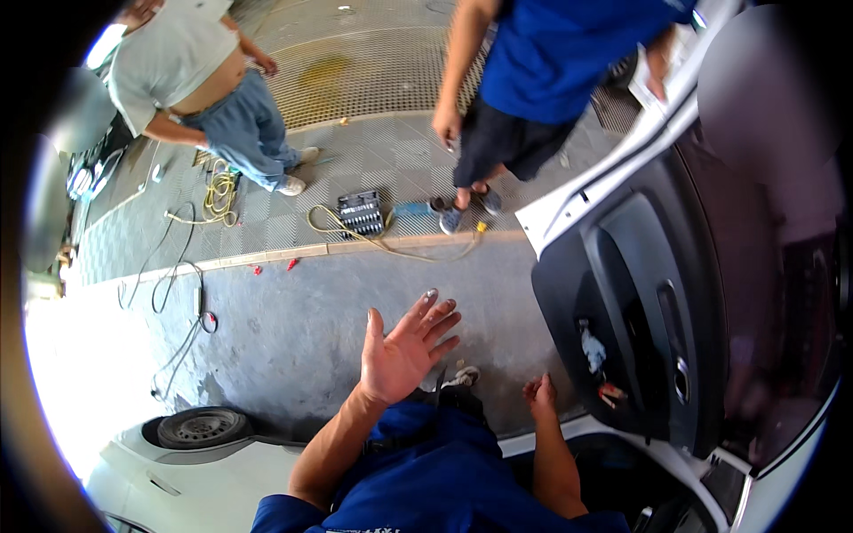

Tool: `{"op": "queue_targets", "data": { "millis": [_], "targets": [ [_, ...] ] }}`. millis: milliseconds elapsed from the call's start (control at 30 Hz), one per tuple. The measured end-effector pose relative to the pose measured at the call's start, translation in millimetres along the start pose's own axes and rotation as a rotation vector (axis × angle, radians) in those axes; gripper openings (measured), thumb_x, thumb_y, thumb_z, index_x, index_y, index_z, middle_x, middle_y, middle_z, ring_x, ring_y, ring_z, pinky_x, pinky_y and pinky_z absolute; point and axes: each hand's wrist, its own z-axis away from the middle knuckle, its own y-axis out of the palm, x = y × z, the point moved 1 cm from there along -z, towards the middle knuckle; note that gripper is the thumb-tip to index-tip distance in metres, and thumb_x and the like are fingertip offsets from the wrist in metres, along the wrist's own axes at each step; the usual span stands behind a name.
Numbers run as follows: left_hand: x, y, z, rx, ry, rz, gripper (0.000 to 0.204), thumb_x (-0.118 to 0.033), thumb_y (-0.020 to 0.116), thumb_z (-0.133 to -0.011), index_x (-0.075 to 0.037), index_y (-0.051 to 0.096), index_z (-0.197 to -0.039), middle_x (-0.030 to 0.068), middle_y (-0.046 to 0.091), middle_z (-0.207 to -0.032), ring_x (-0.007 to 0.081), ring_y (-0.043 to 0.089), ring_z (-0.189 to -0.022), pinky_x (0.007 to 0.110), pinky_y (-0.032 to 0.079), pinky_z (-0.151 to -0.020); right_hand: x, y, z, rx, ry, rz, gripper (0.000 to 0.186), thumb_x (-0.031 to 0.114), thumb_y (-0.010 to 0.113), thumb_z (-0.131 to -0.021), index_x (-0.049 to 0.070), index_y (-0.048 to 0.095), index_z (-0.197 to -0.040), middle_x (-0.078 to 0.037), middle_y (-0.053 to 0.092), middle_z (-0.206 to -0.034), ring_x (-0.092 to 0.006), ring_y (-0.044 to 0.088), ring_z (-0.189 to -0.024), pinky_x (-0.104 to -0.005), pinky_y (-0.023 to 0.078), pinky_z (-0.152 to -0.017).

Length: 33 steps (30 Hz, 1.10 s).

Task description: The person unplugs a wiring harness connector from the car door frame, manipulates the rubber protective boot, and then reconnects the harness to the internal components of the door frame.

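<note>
My left hand [409,351] is raised in front of my body, palm up, with its fingers spread and nothing in it. Lower and to the right, my right hand [540,393] hangs beside the opened car door [613,293]; its fingers are loosely bent, the thumb stands apart, and I see nothing in it. The door has a dark inner panel, and its pocket holds a crumpled pale blue item [593,349]. Neither hand appears to touch the door.
Two people stand ahead, one in a light shirt [182,67], one in a blue shirt [569,62]. An open socket set case [360,213] and a yellow hose [413,254] lie on the floor. Dark cables [182,266] trail at left. A car wheel [203,428] is at lower left.
</note>
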Motion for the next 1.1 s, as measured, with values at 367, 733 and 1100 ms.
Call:
{"op": "queue_targets", "data": {
  "millis": [367,733,1100],
  "targets": [
    [-195.6,-70.7,4.0,-0.066,0.265,-0.003,0.083,-0.074,0.02,-0.094,-0.017,0.036,-0.151,0.0119,0.035,-0.155,0.0317,0.028,-0.144,0.051,0.018,-0.117,56.5,265.3,17.1,0.133,-0.165,0.561,0.041,0.048,0.046,-0.099,0.009,0.058,-0.106,-0.006,0.063,-0.074,-0.0157,0.061,-0.061,-0.0311,0.05,-0.053],
    [-302.9,-288.2,84.2,-1.005,0.481,-0.113,0.09,-0.075,0.028,-0.092,-0.014,0.017,-0.157,0.0153,0.023,-0.16,0.0312,0.019,-0.148,0.05,0.015,-0.118,90.8,523.3,-39.7,0.265,-0.005,0.976,0.04,0.045,0.046,-0.097,0.007,0.057,-0.103,-0.009,0.062,-0.07,-0.0191,0.058,-0.055,-0.0311,0.043,-0.045],
    [-326.0,-358.6,220.9,-1.383,1.059,0.588,0.098,-0.079,0.036,-0.087,-0.016,0.011,-0.158,0.0129,0.017,-0.162,0.0321,0.015,-0.15,0.051,0.009,-0.12,117.8,982.2,29.6,0.777,-0.554,1.323,0.036,0.04,0.048,-0.099,0.005,0.059,-0.098,-0.007,0.063,-0.066,-0.0133,0.055,-0.05,-0.0278,0.042,-0.044]
  ]
}}
